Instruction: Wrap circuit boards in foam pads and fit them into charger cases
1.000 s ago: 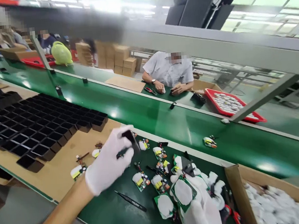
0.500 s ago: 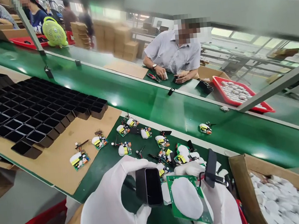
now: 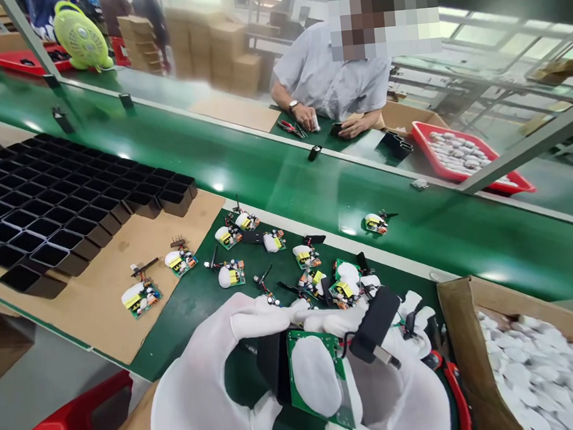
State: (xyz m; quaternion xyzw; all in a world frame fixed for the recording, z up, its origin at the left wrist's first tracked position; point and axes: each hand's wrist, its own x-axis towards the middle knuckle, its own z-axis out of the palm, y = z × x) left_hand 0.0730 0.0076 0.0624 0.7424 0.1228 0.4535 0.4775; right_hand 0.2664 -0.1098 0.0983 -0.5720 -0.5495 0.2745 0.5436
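My left hand point(image 3: 201, 386), in a white glove, grips a small open-ended black plastic case point(image 3: 270, 370) between thumb and fingers. The gloved right hand point(image 3: 407, 395) holds a green circuit board point(image 3: 335, 354) with a round white pad point(image 3: 317, 376) on its near face. One edge of the board is at the mouth of the case; how far it sits inside is hidden. A black block with a metal USB plug point(image 3: 376, 327) hangs from the board on short wires, beside the right fingers. Several boards with yellow and white parts point(image 3: 231, 273) lie beyond both hands.
Rows of black cases point(image 3: 68, 241) stand on cardboard point(image 3: 117, 317) at left. A carton point(image 3: 460, 333) of white pads is at right, with red-handled pliers point(image 3: 457, 387) beside it. Across the green conveyor point(image 3: 242, 172) sits a person point(image 3: 335, 83) near a red tray point(image 3: 423, 139).
The right hand has brought the circuit board leftward against the mouth of the black case. The USB plug block has tilted over. The camera view has shifted slightly.
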